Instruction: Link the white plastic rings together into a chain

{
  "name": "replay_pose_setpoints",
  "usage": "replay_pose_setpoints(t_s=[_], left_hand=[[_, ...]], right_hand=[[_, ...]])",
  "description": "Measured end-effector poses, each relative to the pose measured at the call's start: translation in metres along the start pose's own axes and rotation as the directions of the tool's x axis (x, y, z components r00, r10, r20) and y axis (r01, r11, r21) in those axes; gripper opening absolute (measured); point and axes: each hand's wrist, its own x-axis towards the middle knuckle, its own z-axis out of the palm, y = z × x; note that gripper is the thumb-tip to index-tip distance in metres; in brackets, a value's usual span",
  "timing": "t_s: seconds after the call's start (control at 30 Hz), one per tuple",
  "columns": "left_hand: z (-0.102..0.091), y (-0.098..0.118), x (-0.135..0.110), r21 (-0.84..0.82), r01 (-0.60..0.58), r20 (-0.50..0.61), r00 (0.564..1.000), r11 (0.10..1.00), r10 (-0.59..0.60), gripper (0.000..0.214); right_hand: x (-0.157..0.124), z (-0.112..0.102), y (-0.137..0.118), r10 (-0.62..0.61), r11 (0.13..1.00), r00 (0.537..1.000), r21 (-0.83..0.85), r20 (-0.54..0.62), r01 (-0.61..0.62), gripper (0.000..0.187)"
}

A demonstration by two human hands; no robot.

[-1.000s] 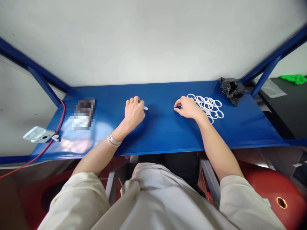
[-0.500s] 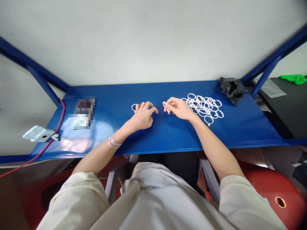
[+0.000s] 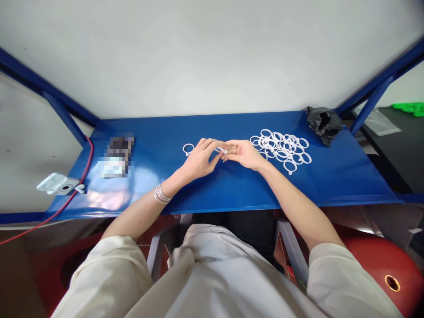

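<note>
Right hand point(image 3: 247, 154) pinches a white ring point(image 3: 221, 150) above the middle of the blue surface point(image 3: 228, 194); our left hand point(image 3: 200, 160) curls fingers and thumb against its other side, though we cannot tell whether they grip. We judge the ring light, fairly stiff, a little slick and not fragile, best held by the rim near its small knob point(image 3: 225, 151). We count one ring between the hands, one loose ring point(image 3: 187, 154) beside the left, well over a dozen in an overlapping heap point(image 3: 272, 148), and one black plastic bag point(image 3: 318, 123).
</note>
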Motion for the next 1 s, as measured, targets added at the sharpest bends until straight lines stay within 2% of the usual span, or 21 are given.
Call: replay_pose_setpoints(t_s=[0.17, 0.27, 0.4, 0.5, 0.63, 0.73, 0.8, 0.9, 1.0], left_hand=[[0.007, -0.004, -0.002, -0.184, 0.095, -0.071, 0.991, 0.978, -0.110, 0.018], [0.011, -0.007, -0.003, -0.374, 0.181, -0.054, 0.975, 0.910, -0.216, 0.017], [0.016, -0.012, -0.002, -0.582, 0.305, 0.045, 0.938, 0.754, -0.345, 0.025], [0.018, -0.014, -0.001, -0.712, 0.335, 0.100, 0.918, 0.617, -0.384, 0.035], [0.020, -0.013, 0.001, -0.832, 0.352, 0.183, 0.904, 0.429, -0.387, 0.046], [0.018, -0.011, 0.003, -0.878, 0.354, 0.229, 0.901, 0.321, -0.367, 0.047], [0.015, -0.009, 0.004, -0.894, 0.357, 0.258, 0.904, 0.269, -0.342, 0.048], [0.013, -0.007, 0.005, -0.868, 0.430, 0.360, 0.889, 0.249, -0.283, 0.047], [0.013, -0.010, 0.004, -0.794, 0.507, 0.443, 0.861, 0.335, -0.251, 0.059]], right_hand=[[0.002, -0.002, 0.002, -0.001, 0.997, 0.999, -0.083, -0.044, -0.003, 0.039], [0.002, 0.000, 0.001, 0.064, 0.992, 0.997, -0.110, -0.034, -0.067, 0.039], [0.002, 0.004, 0.000, 0.171, 0.985, 0.985, -0.008, 0.004, -0.171, 0.043], [0.002, 0.005, -0.001, 0.209, 0.976, 0.978, 0.056, 0.004, -0.209, 0.043], [-0.001, 0.004, -0.008, 0.239, 0.967, 0.965, 0.063, 0.103, -0.247, 0.042], [-0.004, 0.004, -0.014, 0.204, 0.964, 0.962, 0.133, 0.181, -0.230, 0.042], [-0.005, 0.005, -0.016, 0.170, 0.970, 0.966, 0.142, 0.193, -0.199, 0.042], [-0.005, 0.007, -0.014, 0.131, 0.991, 0.980, 0.018, 0.152, -0.135, 0.047], [-0.005, 0.012, -0.009, 0.154, 0.986, 0.973, -0.097, 0.172, -0.139, 0.058]])
